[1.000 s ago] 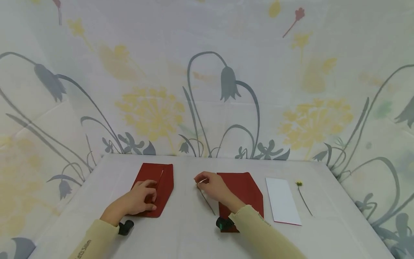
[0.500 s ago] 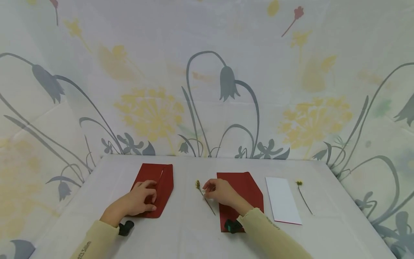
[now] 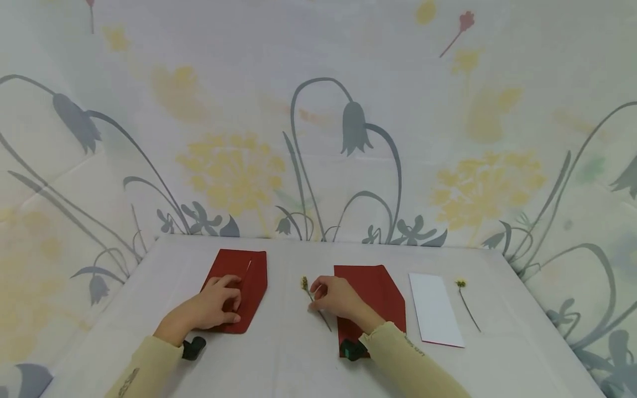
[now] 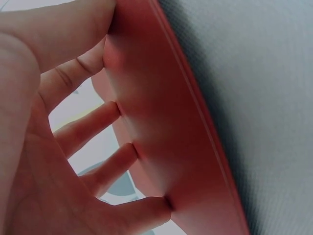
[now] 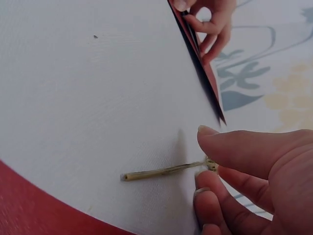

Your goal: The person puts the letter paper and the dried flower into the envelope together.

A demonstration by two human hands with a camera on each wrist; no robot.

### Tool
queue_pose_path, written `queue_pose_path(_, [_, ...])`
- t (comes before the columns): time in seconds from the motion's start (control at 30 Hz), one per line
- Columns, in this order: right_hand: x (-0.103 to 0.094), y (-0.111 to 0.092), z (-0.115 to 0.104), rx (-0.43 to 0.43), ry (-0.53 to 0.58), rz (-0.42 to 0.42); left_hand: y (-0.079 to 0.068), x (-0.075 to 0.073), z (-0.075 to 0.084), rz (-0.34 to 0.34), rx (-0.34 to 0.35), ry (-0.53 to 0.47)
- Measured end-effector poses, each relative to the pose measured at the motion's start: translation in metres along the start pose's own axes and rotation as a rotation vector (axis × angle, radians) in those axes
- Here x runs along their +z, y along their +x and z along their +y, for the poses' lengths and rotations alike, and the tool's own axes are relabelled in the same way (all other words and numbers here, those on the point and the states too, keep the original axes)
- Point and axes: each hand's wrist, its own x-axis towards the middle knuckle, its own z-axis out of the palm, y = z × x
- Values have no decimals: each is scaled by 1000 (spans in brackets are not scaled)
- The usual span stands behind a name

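Observation:
My left hand (image 3: pixel 214 304) rests on a red envelope (image 3: pixel 256 290) at the left, its spread fingertips pressing the surface; in the left wrist view the red paper (image 4: pixel 161 112) dips under them. A dried yellow flower (image 3: pixel 304 283) lies in the middle of the table, its thin stem slanting toward me. Over that stem is my right hand (image 3: pixel 338 298); in the right wrist view the thumb and fingers stand on either side of the stem (image 5: pixel 161 171), with a gap between them. A second red envelope (image 3: pixel 380 290) lies partly under the right forearm.
Right of the second envelope lies a white card (image 3: pixel 435 309) with a red lower edge. Farther right is another small yellow flower (image 3: pixel 460 283) on a thin stem. A patterned cloth (image 3: pixel 318 138) hangs behind the white table (image 3: pixel 288 365).
My right hand has come off the flower head, moving right and toward me to the stem, so the yellow head now shows. The left hand stays on its envelope.

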Motion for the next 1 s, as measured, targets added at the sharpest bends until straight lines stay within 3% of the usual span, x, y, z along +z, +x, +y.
queue_pose_path(0.53, [4,-1,-6,-58,-77,19,-1,0,3,-9,-16,4])
queue_pose_path(1.0, [7,1,-9,-15,-61,-22,-2,-1,6,-5,-12,-1])
